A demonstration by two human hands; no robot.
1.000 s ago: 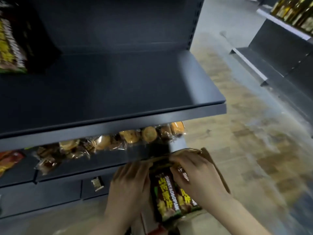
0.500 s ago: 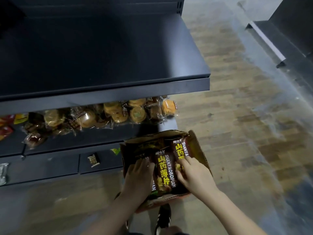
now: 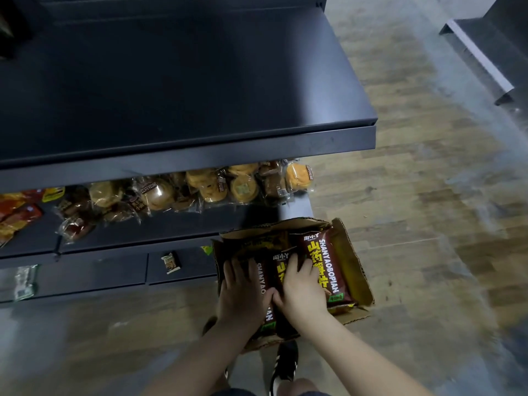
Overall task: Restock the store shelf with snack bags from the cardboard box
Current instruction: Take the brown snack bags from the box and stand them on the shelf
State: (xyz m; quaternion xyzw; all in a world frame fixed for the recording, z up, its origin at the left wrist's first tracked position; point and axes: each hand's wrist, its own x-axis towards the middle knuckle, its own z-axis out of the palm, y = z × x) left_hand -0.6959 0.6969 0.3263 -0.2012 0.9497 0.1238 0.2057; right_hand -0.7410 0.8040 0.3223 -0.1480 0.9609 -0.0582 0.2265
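Observation:
An open cardboard box (image 3: pixel 355 270) sits on the floor in front of the shelving, with several dark red snack bags (image 3: pixel 324 252) with yellow lettering inside. Both hands reach down into it. My left hand (image 3: pixel 240 292) lies over the left bags with its fingers spread, its thumb pressed against the middle bag (image 3: pixel 264 277). My right hand (image 3: pixel 303 287) touches the left hand, its fingers curled over the same bag's upper edge. The dark upper shelf (image 3: pixel 200 95) above the box is bare across its visible middle and right.
The lower shelf (image 3: pixel 171 224) holds clear packs of round pastries (image 3: pixel 217 184), with red and yellow packets (image 3: pixel 20 212) at the left. A small packet (image 3: pixel 170 262) lies on the base ledge. Another shelf unit (image 3: pixel 480 58) stands across the wooden-floor aisle. My shoes (image 3: pixel 284 364) are below the box.
The view has tipped down and the whole box now shows on the floor. Both hands have shifted left and closer together over the middle bags.

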